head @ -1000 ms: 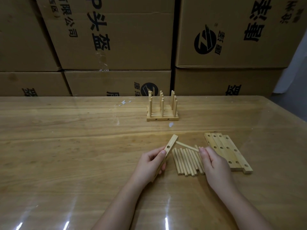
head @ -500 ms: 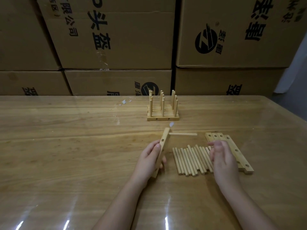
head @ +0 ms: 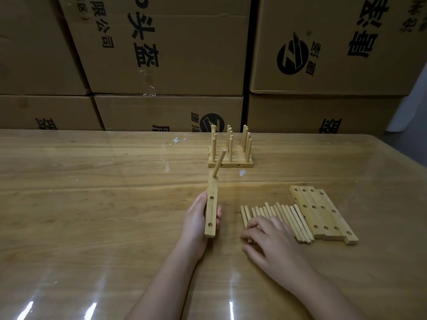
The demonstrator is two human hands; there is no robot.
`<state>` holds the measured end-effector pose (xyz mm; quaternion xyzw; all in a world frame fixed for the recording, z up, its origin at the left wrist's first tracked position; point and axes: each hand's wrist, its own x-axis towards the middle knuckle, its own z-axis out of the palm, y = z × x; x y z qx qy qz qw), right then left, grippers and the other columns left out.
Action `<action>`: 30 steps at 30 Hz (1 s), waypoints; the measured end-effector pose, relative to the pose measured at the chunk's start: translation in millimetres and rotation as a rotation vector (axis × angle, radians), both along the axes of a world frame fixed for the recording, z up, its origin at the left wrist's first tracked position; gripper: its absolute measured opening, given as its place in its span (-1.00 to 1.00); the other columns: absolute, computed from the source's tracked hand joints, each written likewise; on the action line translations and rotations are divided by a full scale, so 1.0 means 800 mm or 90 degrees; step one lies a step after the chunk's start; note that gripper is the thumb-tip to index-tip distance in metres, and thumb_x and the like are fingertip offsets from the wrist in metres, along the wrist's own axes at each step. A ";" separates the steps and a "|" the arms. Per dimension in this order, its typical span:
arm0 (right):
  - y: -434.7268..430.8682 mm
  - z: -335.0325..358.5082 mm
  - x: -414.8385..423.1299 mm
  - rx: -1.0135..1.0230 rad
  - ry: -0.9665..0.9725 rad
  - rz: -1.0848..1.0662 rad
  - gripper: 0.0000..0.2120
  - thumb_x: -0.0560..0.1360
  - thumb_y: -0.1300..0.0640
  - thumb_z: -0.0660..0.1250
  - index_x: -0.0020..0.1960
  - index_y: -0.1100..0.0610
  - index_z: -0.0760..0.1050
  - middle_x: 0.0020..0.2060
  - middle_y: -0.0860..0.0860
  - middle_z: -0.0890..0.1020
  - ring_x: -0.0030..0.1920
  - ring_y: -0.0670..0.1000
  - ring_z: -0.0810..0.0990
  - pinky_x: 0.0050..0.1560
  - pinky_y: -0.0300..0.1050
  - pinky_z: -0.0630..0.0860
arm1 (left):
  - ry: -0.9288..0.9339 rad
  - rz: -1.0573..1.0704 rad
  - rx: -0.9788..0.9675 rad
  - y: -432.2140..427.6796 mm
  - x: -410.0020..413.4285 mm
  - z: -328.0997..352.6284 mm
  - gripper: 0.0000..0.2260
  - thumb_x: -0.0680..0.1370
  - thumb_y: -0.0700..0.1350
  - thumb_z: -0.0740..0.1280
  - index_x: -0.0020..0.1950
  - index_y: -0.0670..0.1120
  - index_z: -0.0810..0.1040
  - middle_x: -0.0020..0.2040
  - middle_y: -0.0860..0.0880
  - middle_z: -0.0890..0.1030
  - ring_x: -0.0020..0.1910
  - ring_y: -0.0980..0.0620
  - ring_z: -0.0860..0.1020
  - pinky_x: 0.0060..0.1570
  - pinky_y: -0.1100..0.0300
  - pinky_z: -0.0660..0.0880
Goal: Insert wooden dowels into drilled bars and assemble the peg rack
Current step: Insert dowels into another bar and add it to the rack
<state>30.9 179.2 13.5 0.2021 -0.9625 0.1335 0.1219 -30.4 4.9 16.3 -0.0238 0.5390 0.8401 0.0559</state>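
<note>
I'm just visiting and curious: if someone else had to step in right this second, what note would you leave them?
Left hand: grips one drilled bar.
Right hand: lies on the left end of the loose dowels; whether it has pinched one is hidden.
Things: spare drilled bars lie side by side, right of the dowels. A finished rack stands further back on the table.
Done: one dowel sits in the held bar's far-end hole.
Left: two holes in that bar show empty. Likely fill them, then the spare bars, then join everything into a rack.
</note>
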 end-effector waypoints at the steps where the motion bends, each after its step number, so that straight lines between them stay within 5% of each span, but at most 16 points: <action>1: -0.002 0.001 0.001 0.002 0.004 -0.009 -0.71 0.52 -0.14 0.16 0.19 -0.11 0.47 0.09 -0.21 0.39 0.13 -0.16 0.30 0.16 -0.26 0.22 | 0.005 0.001 -0.006 0.000 0.000 0.000 -0.75 0.66 -0.04 0.09 0.14 -0.07 0.53 -0.44 -0.05 0.49 -0.50 0.09 0.41 -0.52 0.29 0.37; 7: -0.012 0.008 0.003 0.048 0.021 -0.043 -0.83 0.53 -0.02 0.24 0.09 -0.03 0.48 -0.01 -0.13 0.47 0.04 -0.08 0.41 0.10 -0.20 0.37 | 0.026 -0.008 -0.035 0.002 0.002 0.000 -0.73 0.67 -0.04 0.07 0.16 -0.09 0.52 -0.44 -0.05 0.49 -0.51 0.08 0.41 -0.51 0.29 0.38; 13: -0.016 0.008 0.007 0.090 0.046 -0.076 -0.88 0.33 0.10 0.49 -0.16 0.05 0.60 -0.23 -0.05 0.53 -0.20 -0.03 0.50 -0.25 -0.17 0.51 | 0.036 -0.015 -0.064 0.004 0.003 -0.001 -0.74 0.66 -0.04 0.08 0.17 -0.07 0.52 -0.44 -0.04 0.51 -0.50 0.09 0.43 -0.50 0.29 0.40; 17: -0.021 0.007 0.006 0.085 0.024 -0.067 -0.86 0.52 0.06 0.27 0.06 0.02 0.51 -0.04 -0.07 0.53 -0.02 -0.05 0.45 -0.04 -0.20 0.45 | 0.036 -0.014 -0.060 0.004 0.003 -0.002 -0.74 0.67 -0.04 0.07 0.16 -0.07 0.52 -0.44 -0.04 0.50 -0.51 0.10 0.43 -0.51 0.29 0.41; 19: -0.020 0.004 0.004 0.027 0.026 -0.062 -0.81 0.59 0.05 0.14 0.18 -0.03 0.41 0.07 -0.12 0.47 0.07 -0.09 0.38 0.05 -0.26 0.35 | 0.032 -0.014 -0.049 0.003 0.002 -0.002 -0.73 0.67 -0.04 0.07 0.16 -0.07 0.52 -0.44 -0.05 0.50 -0.50 0.10 0.43 -0.50 0.29 0.41; 23: -0.014 0.001 0.003 -0.086 0.040 -0.095 -0.65 0.56 0.06 0.18 0.34 -0.03 0.33 0.08 -0.19 0.38 0.09 -0.20 0.30 0.08 -0.37 0.30 | 0.029 -0.009 -0.031 0.000 0.000 -0.002 -0.74 0.67 -0.06 0.06 0.14 -0.10 0.51 -0.44 -0.06 0.49 -0.50 0.09 0.42 -0.51 0.28 0.39; 30: -0.009 0.011 0.005 -0.489 0.082 -0.114 -0.91 0.44 0.14 0.39 -0.14 -0.04 0.53 -0.26 -0.14 0.52 -0.25 -0.10 0.47 -0.27 -0.36 0.40 | 0.032 -0.012 -0.043 -0.002 -0.003 -0.006 -0.73 0.67 -0.05 0.07 0.17 -0.11 0.52 -0.42 -0.06 0.50 -0.48 0.08 0.42 -0.49 0.27 0.39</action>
